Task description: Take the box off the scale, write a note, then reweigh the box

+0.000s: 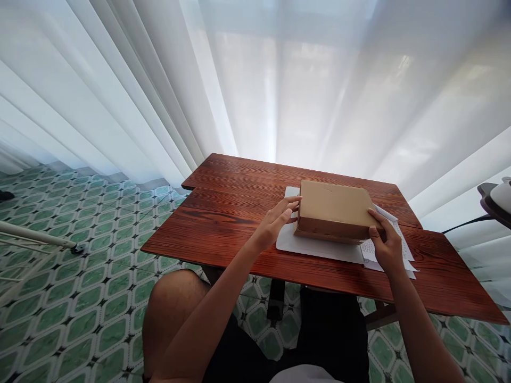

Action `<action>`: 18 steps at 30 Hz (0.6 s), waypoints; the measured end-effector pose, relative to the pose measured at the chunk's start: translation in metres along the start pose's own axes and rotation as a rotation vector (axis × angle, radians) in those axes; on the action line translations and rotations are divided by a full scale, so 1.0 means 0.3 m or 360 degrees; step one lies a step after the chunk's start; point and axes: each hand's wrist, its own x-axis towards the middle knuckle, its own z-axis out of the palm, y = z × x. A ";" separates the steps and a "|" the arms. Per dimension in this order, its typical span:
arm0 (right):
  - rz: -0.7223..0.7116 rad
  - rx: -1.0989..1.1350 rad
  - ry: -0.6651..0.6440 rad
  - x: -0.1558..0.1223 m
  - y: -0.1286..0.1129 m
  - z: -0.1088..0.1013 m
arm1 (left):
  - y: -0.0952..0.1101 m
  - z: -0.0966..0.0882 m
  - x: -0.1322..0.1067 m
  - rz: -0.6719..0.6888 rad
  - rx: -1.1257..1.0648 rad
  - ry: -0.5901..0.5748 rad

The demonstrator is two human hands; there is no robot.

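Observation:
A closed brown cardboard box [336, 205] sits over a white board [293, 242] on the wooden table. A lower brown layer shows under its front edge; I cannot tell if that is the box's base or a separate piece. My left hand [274, 221] is at the box's left side, fingers stretched out and fingertips at its edge. At the right front corner, my right hand [385, 242] grips the box, thumb on the front face and fingers along the top right edge. Sheets of paper with writing [393, 250] lie beside the box, partly covered by my right hand.
The dark red-brown plank table [207, 223] has a stepped outline. White curtains [247, 80] hang behind it. On the left, a pale metal frame with a caster [77, 248] stands on the green tiled floor [99, 298]. A dark stand holding a white object [503, 194] juts in at right.

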 end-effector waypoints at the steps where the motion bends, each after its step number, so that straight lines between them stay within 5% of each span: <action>1: 0.0002 0.0005 0.0000 -0.002 0.003 0.000 | 0.000 0.000 -0.001 0.0002 0.0001 -0.0006; 9: -0.0009 -0.0026 -0.0021 -0.005 0.005 -0.005 | 0.008 -0.004 -0.007 0.0066 0.0305 0.0088; 15: -0.0352 -0.0171 0.0681 -0.041 -0.092 0.020 | 0.064 0.024 -0.025 0.0543 0.0549 0.0516; 18: -0.0697 -0.0124 0.0687 -0.090 -0.159 0.054 | 0.126 0.055 -0.056 0.0875 0.0655 0.0573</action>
